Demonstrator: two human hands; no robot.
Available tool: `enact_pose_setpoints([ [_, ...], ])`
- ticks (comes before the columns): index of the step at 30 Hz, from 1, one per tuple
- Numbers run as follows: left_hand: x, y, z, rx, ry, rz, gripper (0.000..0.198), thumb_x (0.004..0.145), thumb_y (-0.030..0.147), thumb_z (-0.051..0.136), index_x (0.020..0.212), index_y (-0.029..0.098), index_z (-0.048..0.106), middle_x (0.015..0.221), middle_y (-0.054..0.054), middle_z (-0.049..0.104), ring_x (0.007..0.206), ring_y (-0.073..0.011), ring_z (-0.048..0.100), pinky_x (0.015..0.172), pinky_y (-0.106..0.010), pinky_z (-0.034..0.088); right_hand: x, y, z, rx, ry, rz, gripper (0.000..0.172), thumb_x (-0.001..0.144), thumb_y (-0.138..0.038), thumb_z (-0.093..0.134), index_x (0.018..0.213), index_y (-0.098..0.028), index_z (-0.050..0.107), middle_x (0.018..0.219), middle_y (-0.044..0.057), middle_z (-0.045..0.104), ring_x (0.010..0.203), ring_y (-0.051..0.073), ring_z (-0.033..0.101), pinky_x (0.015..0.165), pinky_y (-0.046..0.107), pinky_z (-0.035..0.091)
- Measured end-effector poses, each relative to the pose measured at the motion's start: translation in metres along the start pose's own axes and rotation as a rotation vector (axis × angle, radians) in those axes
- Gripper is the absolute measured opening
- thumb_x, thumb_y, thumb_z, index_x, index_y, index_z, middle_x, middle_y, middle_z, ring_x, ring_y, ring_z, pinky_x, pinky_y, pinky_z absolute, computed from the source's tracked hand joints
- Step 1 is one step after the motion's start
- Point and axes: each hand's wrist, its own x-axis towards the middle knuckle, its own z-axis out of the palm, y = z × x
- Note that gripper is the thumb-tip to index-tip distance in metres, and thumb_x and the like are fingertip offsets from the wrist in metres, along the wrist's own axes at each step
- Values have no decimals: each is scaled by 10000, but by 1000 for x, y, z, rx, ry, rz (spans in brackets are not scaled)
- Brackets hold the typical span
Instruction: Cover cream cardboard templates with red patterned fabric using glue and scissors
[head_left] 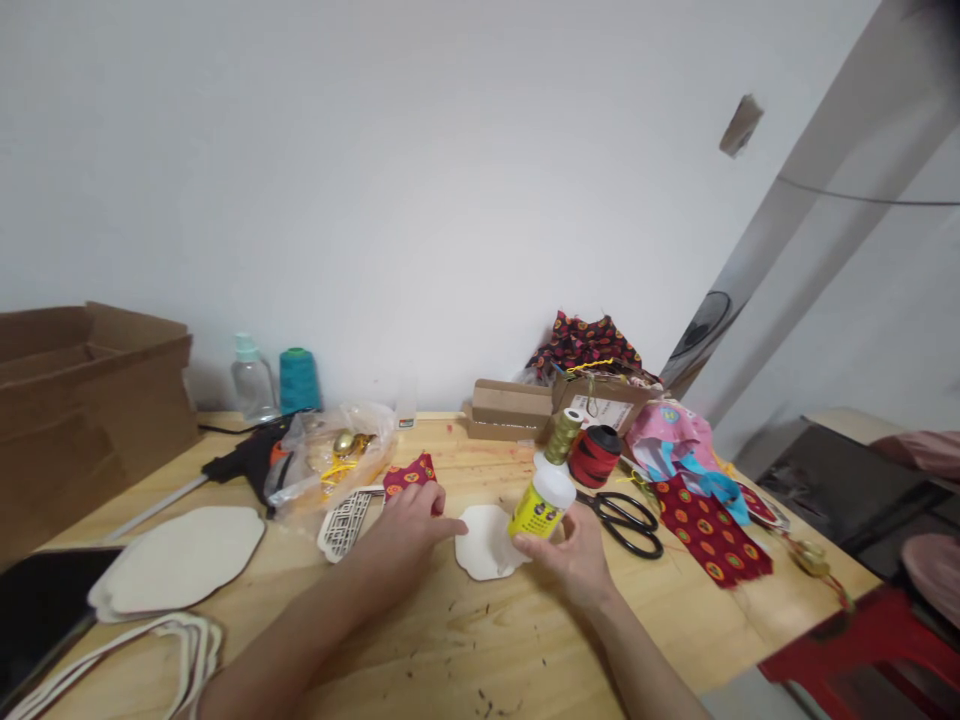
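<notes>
My right hand [574, 560] is wrapped round a yellow glue-like bottle [538, 510] with a white cap, tilted over the table. Just left of it lies a small white scalloped board [484, 540], its right edge partly behind the bottle and hand. My left hand [416, 515] rests to the left of that board, thumb stretched towards its edge and fingers bent near a red patterned cloth piece [409, 475]. Partly under the left wrist is a white lattice cutout [347, 525]. No object shows in the left hand.
Black-handled scissors [630, 525], a red thread spool [595, 457] and a gold-green spool [564, 435] stand right of the bottle. Red cloth [709, 530] lies farther right. At left are white boards [180, 560], a black glue gun [247, 460] and a cardboard box [90, 420].
</notes>
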Motion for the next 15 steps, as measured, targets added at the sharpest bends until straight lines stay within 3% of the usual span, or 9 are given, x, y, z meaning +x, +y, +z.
enact_pose_setpoints([
  [15,-1,-2,3,-12,6,12,424,757,39,372,985,326,584,854,-25,412,765,-165,400,655,-314,320,-1,2,6,50,-31,34,261,586,-364,707,715,-159,610,710,52,650,655,215,586,609,314,472],
])
